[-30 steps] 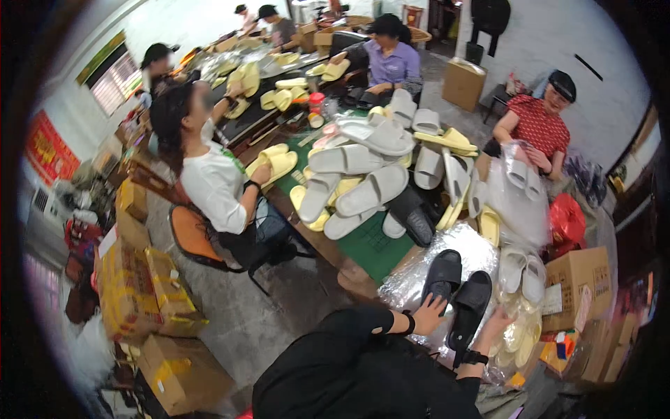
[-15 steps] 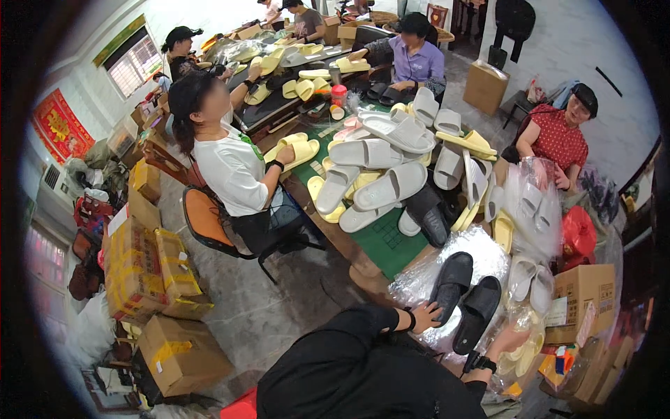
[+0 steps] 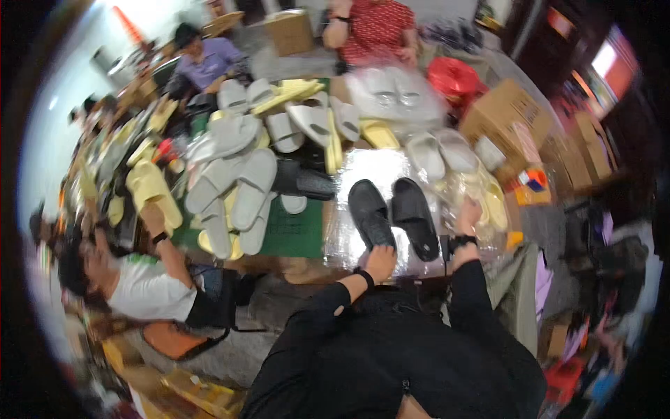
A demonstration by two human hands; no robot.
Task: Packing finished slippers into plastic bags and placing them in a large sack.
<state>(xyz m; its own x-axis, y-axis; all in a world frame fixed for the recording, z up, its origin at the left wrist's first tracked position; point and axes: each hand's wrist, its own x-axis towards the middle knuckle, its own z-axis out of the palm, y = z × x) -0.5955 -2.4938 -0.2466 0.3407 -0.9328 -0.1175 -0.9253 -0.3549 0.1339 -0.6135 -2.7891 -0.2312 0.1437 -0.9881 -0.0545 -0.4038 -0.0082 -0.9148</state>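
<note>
Two black slide slippers lie side by side, toes away from me, on a shiny clear plastic sheet [image 3: 342,220]. My left hand [image 3: 380,264] is closed over the heel of the left black slipper [image 3: 368,207]. To the right of the other black slipper [image 3: 413,220], my right hand [image 3: 469,216] is apart from it. Its fingers look curled on the clear plastic bag [image 3: 457,199] there, though blur softens them. Pale yellow slippers [image 3: 495,206] show in the plastic beside that hand, and a pair of light grey slippers [image 3: 457,150] lies just beyond.
Grey and yellow slippers [image 3: 255,181] are heaped on a green mat [image 3: 293,234] to the left, with another black slipper [image 3: 303,180]. A cardboard box [image 3: 506,115] and a red plastic bag [image 3: 453,80] stand at right. Co-workers sit left and across; one holds a yellow slipper [image 3: 152,192].
My view has swung right, toward the black slippers. My left hand has shifted from the left slipper's side to its heel. My right hand stays by the plastic on the right.
</note>
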